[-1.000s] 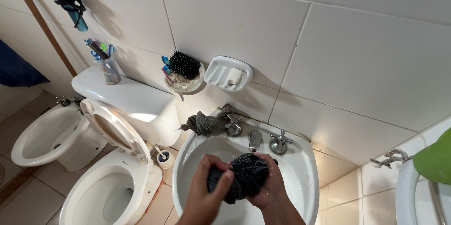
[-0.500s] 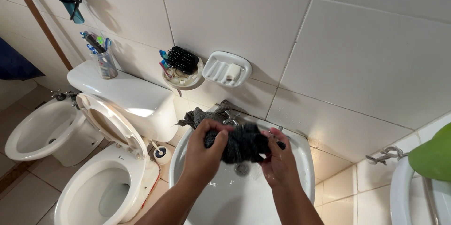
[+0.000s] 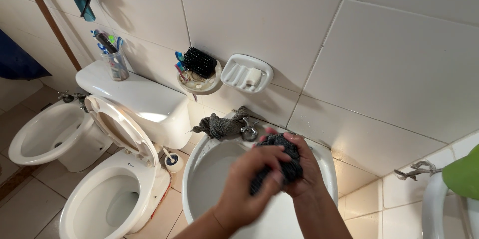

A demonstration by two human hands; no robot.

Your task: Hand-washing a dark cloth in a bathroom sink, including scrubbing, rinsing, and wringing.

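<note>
1. The left hand (image 3: 252, 181) and the right hand (image 3: 302, 166) meet over the white washbasin (image 3: 199, 179), both closed on a dark grey cloth (image 3: 282, 161) bunched between them.
2. The left hand's grip is curled tight over the front of the cloth, its fingers blurred; the right hand's grip wraps the cloth from behind and the far side, fingers bent round the top.
3. The cloth sits above the back half of the basin, just in front of the taps — it hides most of them.
4. A cross-handled tap (image 3: 249, 130) shows at the basin's back left rim, with a second, lighter grey rag (image 3: 219, 126) lying bunched against it.
5. On the tiled wall above hang a white soap dish (image 3: 247, 73) holding a pale bar, and a round holder (image 3: 199, 80) with a black hairbrush (image 3: 198, 62).
6. To the left stands a toilet (image 3: 112, 194) with its seat raised against the cistern (image 3: 134, 99); a clear cup of brushes (image 3: 116, 63) stands on the cistern — a bidet (image 3: 47, 136) lies further left.
</note>
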